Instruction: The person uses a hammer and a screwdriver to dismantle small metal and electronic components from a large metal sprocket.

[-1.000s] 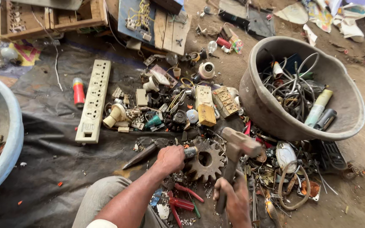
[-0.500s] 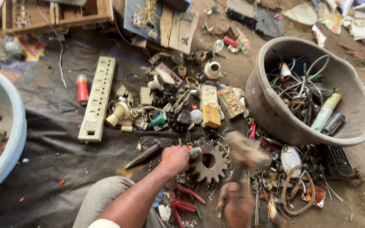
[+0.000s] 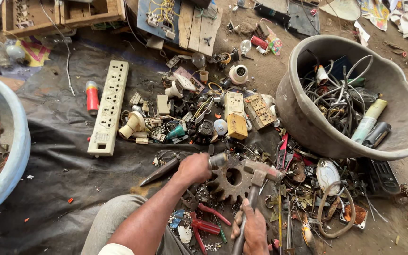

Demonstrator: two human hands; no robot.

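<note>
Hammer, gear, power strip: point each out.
Hammer (image 3: 259, 173), head view, on its head.
Gear (image 3: 232, 179), head view, on its toothed face.
Power strip (image 3: 109, 108), head view, mid body.

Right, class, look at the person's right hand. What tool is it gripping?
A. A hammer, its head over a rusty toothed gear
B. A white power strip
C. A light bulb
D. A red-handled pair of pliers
A: the right hand grips the handle of a hammer, whose head sits over the rusty gear on the ground; the left hand holds a metal piece beside the gear.
</note>
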